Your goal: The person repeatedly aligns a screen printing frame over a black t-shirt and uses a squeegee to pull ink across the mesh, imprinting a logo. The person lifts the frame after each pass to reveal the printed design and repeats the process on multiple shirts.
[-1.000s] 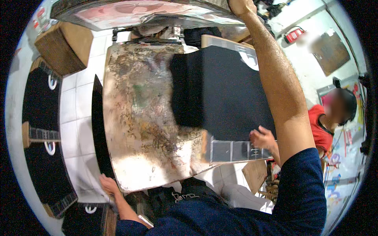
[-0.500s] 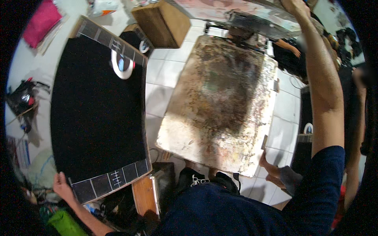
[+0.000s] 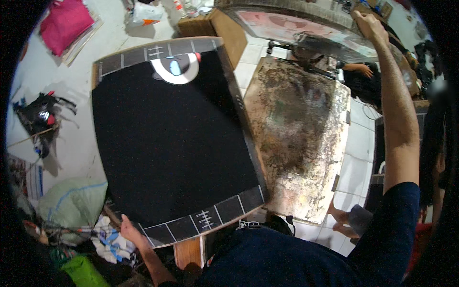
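My left hand (image 3: 131, 232) grips the near left corner of a flat printing board (image 3: 179, 230), its thumb on top. Black cloth (image 3: 172, 138) is stretched over the board, whose dark end strips carry white ruled lines. Near the cloth's far edge is a print (image 3: 178, 80): a white crescent, a light-blue oval and a red spot. My right hand (image 3: 372, 29) is raised at the far right, closed on the edge of a tilted screen-printing frame (image 3: 296, 13) with a pinkish mesh. Below the frame stands a paint-stained worktop (image 3: 306, 143); the board overlaps its left edge.
Clamp hinges (image 3: 313, 67) join the frame at the worktop's far end. A cardboard box (image 3: 229, 36) stands beyond the board. Left lie a pink bundle (image 3: 64, 24), a black bag (image 3: 40, 117) and a pale sack (image 3: 71, 205). Another person's hand (image 3: 361, 70) shows at far right.
My left hand has brought the board rightward and turned it, so it now covers part of the worktop's left side. My right hand still holds the frame up.
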`<state>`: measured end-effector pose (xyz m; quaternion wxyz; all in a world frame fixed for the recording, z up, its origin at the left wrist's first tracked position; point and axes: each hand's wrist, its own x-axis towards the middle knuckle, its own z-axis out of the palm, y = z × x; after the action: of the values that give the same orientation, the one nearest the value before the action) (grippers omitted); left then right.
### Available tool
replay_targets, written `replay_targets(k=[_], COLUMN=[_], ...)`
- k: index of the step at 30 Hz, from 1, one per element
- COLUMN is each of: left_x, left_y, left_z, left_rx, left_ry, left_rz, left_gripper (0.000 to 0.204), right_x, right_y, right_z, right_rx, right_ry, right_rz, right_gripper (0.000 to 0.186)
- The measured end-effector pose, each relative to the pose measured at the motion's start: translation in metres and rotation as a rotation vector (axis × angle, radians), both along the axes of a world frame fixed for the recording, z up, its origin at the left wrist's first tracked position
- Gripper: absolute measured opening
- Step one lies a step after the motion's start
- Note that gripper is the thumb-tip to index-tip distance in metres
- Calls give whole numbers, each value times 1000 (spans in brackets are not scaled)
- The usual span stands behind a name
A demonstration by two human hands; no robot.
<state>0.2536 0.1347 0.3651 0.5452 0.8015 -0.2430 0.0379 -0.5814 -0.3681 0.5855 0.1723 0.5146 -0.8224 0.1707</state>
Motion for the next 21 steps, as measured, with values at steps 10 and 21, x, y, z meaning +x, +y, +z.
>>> replay_targets(k=[10, 21], left_x=[-57, -165], left_y=[-182, -224], left_z=[-158, -222], left_rx=[411, 583], left_ry=[180, 278], left_rz=[-567, -988], left_gripper=[49, 47], right_x=[39, 93], right_y=[50, 77], right_z=[-18, 15], right_rx=[-41, -58], right_ry=[-14, -183], right_rz=[-36, -21], right_gripper=[61, 50])
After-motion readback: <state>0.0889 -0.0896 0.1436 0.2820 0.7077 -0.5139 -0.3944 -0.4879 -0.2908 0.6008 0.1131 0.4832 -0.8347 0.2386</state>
